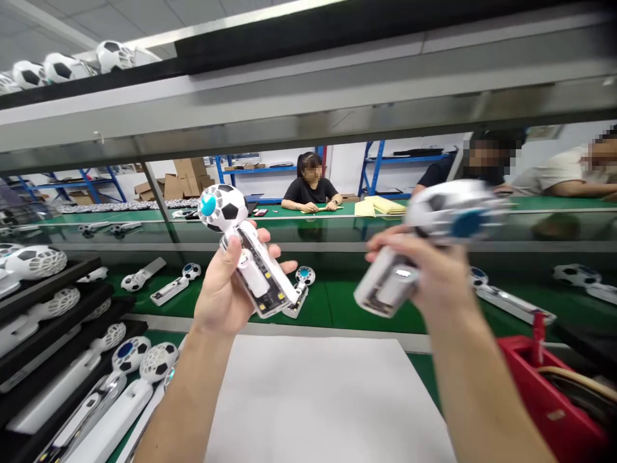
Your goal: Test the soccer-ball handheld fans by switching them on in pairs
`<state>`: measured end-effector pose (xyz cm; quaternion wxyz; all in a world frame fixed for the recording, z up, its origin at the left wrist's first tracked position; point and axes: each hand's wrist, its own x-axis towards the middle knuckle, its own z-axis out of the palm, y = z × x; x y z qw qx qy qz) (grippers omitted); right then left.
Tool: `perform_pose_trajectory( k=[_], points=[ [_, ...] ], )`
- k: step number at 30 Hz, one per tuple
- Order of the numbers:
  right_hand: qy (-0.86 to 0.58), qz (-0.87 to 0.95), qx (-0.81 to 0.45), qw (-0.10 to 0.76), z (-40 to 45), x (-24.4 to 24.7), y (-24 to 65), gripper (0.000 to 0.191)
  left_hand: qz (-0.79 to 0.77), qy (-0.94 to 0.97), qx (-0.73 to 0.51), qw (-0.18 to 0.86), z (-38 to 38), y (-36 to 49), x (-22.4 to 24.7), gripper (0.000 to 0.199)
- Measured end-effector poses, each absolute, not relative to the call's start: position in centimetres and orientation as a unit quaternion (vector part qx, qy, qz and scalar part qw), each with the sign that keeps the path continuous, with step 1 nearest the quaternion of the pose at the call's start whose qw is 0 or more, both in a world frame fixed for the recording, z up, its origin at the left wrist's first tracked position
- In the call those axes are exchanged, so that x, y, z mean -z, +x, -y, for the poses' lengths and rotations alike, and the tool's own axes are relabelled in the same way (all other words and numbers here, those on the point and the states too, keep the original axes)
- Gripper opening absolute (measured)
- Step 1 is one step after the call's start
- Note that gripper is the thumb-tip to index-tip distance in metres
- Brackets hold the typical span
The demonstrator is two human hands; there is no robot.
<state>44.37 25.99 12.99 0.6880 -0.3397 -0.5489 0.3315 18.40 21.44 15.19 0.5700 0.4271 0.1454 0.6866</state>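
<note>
My left hand [219,289] is wrapped round the handle of a soccer-ball-patterned handheld fan [263,276], tilted with its ball head up and left. Its handle is uncovered at the front, showing a white battery and a dark circuit board; the blue fan centre faces me. Opposite it, my right hand [434,263] grips a second handheld fan [380,286], smeared by motion, its head up and right and its handle also opened. Both fans are held in the air above a white sheet [318,392], apart from each other.
More fans [168,290] lie on the green conveyor belt [337,296]. Stacked black trays [58,347] with fans stand at left. A red bin [544,399] is at lower right. A shelf [308,83] crosses overhead; a co-worker [311,186] sits opposite.
</note>
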Motion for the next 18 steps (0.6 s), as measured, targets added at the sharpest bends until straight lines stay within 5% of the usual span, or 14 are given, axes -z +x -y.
perform_pose_trajectory(
  k=[8, 16, 18],
  points=[
    [-0.651, 0.56, -0.231, 0.457, -37.1, -3.3, 43.8, 0.024, -0.154, 0.457, -0.594, 0.644, -21.9, 18.3, -14.8, 0.026],
    [-0.75, 0.563, -0.108, 0.329, -36.6, 0.5, 43.1, 0.053, -0.274, 0.436, -0.721, 0.464, -23.0, 19.4, -14.4, 0.033],
    [-0.736, 0.593, -0.099, 0.31, -36.3, 0.4, 41.5, 0.047, -0.309, 0.42, -0.723, 0.453, -23.5, 19.2, -14.9, 0.027]
  ],
)
